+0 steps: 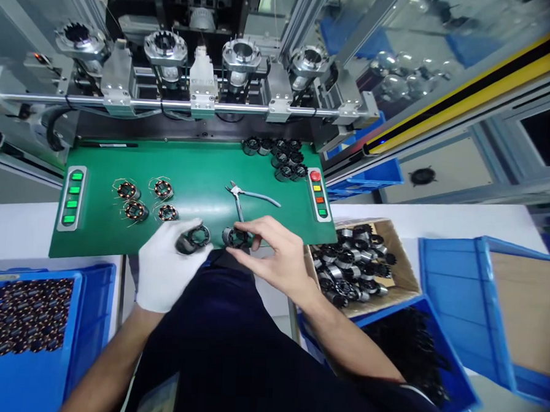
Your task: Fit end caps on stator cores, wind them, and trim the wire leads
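Observation:
My left hand (161,264), in a white glove, is closed around a black, ring-shaped motor stator core (199,235) near the front edge of the green mat. Bare, my right hand (277,252) pinches a second stator core (230,237) between thumb and fingers, a short gap to the right of the first. Just beyond it lie diagonal cutters (237,192) with their jaws pointing away and one handle running toward my right fingers. On the mat left of my hands stand several copper-wound stators (135,210) with loose wire ends.
Several bare cores (284,159) cluster at the mat's back right. Button panels (73,198) flank the mat (198,165), and a machine with metal fixtures (241,55) stands behind. A carton (393,292) of cores is at right; a blue bin (73,318) of wound stators at left.

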`<state>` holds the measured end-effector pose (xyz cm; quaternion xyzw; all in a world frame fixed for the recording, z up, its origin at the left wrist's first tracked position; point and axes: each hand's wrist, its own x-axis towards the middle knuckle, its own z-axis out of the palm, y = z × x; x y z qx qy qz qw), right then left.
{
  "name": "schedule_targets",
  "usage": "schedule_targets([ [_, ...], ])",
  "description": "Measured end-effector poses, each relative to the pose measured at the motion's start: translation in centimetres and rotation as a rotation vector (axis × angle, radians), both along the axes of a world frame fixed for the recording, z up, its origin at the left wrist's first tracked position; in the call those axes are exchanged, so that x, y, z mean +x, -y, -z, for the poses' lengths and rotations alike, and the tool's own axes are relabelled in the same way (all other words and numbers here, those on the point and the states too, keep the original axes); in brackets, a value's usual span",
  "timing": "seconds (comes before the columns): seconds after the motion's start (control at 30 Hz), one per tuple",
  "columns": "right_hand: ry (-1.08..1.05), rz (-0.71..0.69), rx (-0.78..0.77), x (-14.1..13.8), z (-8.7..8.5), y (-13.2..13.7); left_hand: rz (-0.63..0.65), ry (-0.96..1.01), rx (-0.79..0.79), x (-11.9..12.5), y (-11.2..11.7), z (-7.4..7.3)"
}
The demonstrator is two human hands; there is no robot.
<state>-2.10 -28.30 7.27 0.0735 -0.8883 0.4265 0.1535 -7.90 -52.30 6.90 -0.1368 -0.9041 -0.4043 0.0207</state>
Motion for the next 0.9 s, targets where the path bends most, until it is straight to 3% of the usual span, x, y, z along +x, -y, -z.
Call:
schedule_targets([
  [0.13, 0.135, 0.046, 0.082, -1.1, 3.7, 0.0, 0.034, 0.031, -0.122, 0.5, -0.3, 2.5],
  [0.23, 0.169, 0.057, 0.084, -1.2, 4.5, 0.0, 0.054, 0.023, -0.1, 0.7, 0.1, 2.9],
  [0.4, 0.189, 0.069, 0.02, -1.0, 3.9, 0.1, 0.102, 0.026, -0.053, 0.9, 0.6, 3.1],
  [0.53, 0.135, 0.121, -0.068, -0.6, 2.5, 0.1, 0.043, -0.049, 0.047, 1.2, 0.5, 3.2],
  [0.73, 0.074, 0.096, -0.077, 0.1, -0.1, -0.1, 0.132, -0.139, 0.016, 1.0, 0.7, 1.3],
  [0.83, 0.063, 0.107, -0.076, 0.3, 0.0, 0.0, 0.092, -0.093, 0.126, 1.0, 0.5, 1.1],
  [0.9, 0.064, 0.104, -0.047, 0.1, 0.8, 0.1, 0.065, -0.095, 0.099, 0.8, 0.3, 1.8],
])
